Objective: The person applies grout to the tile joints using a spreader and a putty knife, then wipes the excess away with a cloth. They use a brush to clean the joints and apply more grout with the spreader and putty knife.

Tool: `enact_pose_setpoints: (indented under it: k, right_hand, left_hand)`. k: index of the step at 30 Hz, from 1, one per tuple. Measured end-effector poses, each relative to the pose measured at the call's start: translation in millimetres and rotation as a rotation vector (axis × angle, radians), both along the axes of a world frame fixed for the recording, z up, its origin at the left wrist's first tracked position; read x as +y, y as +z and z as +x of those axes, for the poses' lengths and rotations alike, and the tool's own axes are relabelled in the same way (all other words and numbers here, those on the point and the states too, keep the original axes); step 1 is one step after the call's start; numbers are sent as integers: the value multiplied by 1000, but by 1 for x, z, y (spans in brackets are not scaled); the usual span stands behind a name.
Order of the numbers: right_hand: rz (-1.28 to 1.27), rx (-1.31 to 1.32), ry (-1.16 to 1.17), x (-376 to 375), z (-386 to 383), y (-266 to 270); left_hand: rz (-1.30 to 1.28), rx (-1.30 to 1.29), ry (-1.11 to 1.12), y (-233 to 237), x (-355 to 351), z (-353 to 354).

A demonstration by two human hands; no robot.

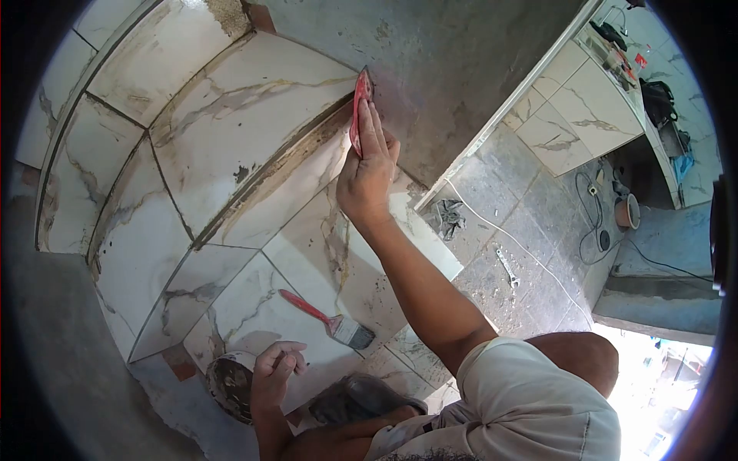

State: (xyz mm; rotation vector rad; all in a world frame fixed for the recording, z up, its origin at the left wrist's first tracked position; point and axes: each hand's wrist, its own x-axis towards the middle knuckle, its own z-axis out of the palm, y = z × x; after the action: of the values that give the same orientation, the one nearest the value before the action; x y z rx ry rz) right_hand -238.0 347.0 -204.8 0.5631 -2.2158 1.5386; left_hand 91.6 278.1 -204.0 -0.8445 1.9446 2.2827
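Observation:
My right hand is stretched out with its fingers along a flat red scraper, which is seen nearly edge-on. The scraper touches the far end of a dirty joint beneath the marble-patterned step tile. Low on the left, my left hand is loosely curled, and nothing shows between its fingers. It is beside a bucket with greyish residue inside. A paintbrush with a red handle and dark bristles lies on the lower tile, between my hands.
Curved tiled steps rise at the left beside a grey wall. On the floor to the right are a wrench, crumpled dark plastic, a white cable and debris. A tiled counter stands farther back.

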Motion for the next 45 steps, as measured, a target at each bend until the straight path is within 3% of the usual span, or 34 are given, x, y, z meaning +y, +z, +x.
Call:
enact_pose_setpoints:
  k: [4,6,10,15,18,21,23,26,27,29,31,34,36,37,38,41,45]
  right_hand:
    - [44,106,50,8,8,-2]
    - [41,30,229,22,16,2]
    - [-28,112,88,35,-2,0]
    - [-40,7,73,26,-5,10]
    - [30,-14,320,41,5,22]
    - [16,-25,325,56,7,38]
    - [-21,42,238,47,-8,24]
    - [-6,-58,96,31,-10,15]
    - [1,49,92,21,-1,12]
    - [-105,-9,300,9,19,7]
    - [52,154,370,6,53,0]
    - [45,67,541,12,80,-6]
    - [-286,116,493,15,60,14]
    - [-414,281,411,4,34,1]
    - [-91,-59,253,18,45,16]
    - [-125,69,185,-5,37,-3]
    - [-141,51,415,-33,92,-4]
  left_hand:
    - [-27,-2,-15,0,0,-2]
    - [11,1,-19,-4,-1,-4]
    - [2,-7,-20,-2,2,-9]
    - [-24,12,-24,3,3,-7]
    - [-28,16,-11,3,2,-3]
    - [-48,29,-1,3,1,-1]
    - [-37,26,13,4,2,0]
    - [-33,10,25,7,4,1]
    - [-45,0,25,8,4,0]
    - [-36,1,30,7,3,-1]
    - [-26,-4,33,6,3,-3]
    - [-6,-19,30,9,3,-5]
    - [48,-24,43,13,3,-2]
    - [47,-29,81,13,3,0]
    - [50,-36,55,13,2,2]
    - [64,-45,52,16,1,8]
    - [60,-72,65,24,-1,12]
